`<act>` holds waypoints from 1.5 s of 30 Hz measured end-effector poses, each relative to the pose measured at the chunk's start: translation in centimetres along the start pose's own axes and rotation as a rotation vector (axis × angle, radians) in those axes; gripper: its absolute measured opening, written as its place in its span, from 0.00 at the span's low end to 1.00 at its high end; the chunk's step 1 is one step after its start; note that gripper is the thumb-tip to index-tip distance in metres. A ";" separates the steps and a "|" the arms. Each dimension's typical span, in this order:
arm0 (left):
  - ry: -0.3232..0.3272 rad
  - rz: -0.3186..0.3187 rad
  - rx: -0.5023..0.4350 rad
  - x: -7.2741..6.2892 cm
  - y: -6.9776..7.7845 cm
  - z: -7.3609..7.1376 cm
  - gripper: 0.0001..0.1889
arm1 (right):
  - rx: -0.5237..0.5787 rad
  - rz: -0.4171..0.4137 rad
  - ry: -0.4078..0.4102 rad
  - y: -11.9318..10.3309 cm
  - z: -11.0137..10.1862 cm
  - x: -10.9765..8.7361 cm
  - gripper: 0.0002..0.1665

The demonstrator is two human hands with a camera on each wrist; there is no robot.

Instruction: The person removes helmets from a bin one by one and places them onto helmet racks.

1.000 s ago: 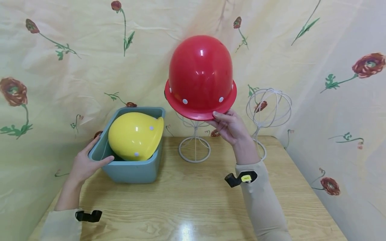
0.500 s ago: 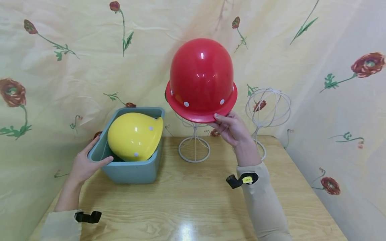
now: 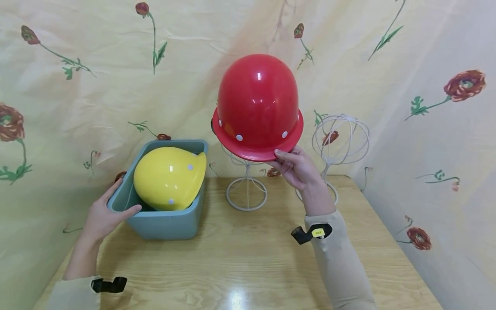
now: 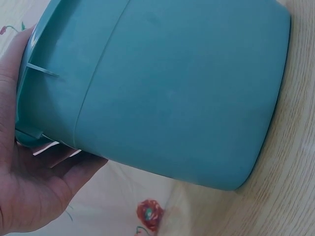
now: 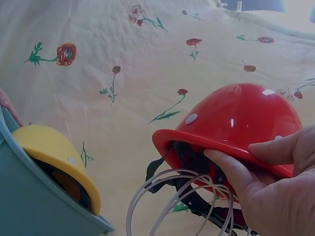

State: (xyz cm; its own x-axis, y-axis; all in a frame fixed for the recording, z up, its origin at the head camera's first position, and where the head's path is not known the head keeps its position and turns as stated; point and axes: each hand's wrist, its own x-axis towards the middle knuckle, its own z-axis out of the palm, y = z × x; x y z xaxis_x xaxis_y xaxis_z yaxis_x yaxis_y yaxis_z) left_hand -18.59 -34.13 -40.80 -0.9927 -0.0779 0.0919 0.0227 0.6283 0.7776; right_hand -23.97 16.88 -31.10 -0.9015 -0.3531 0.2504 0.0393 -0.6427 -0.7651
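A red hard hat [image 3: 257,103] is held up in the head view by my right hand [image 3: 296,172]. Thumb on top and fingers beneath, that hand pinches the brim. Just under the hat, a white wire stand [image 3: 246,189] has its top mostly hidden; the right wrist view shows its wire loops [image 5: 170,196] by the hat's black straps [image 5: 197,204]. My left hand [image 3: 102,215] grips the near left corner of a blue-green bin [image 3: 166,226]. Inside the bin a yellow hard hat [image 3: 168,178] lies on its side.
A second white wire stand [image 3: 341,142] stands at the right rear of the wooden table [image 3: 240,254]. Flower-printed cloth [image 3: 186,86] hangs behind and along both sides.
My right hand has lowered the red hard hat slightly toward the wire stand. The left hand stays on the bin's corner, and the whole head view has shifted a little.
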 end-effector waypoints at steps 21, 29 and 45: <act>0.023 0.027 -0.010 0.6 0.6 0.4 0.55 | 0.007 0.004 0.026 0.5 0.2 1.1 0.27; 0.012 0.000 -0.038 0.6 0.3 0.5 0.56 | 0.007 0.016 0.028 1.4 0.2 1.1 0.28; 0.028 -0.001 -0.062 0.0 -0.1 0.3 0.55 | 0.026 0.026 0.015 2.8 -0.5 1.0 0.31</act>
State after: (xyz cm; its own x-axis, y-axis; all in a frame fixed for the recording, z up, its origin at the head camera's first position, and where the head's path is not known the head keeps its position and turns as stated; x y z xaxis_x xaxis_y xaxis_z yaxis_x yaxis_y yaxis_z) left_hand -18.67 -33.95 -41.02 -0.9891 -0.1005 0.1079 0.0300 0.5788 0.8149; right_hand -24.94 15.04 -33.30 -0.9062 -0.3600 0.2218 0.0736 -0.6508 -0.7556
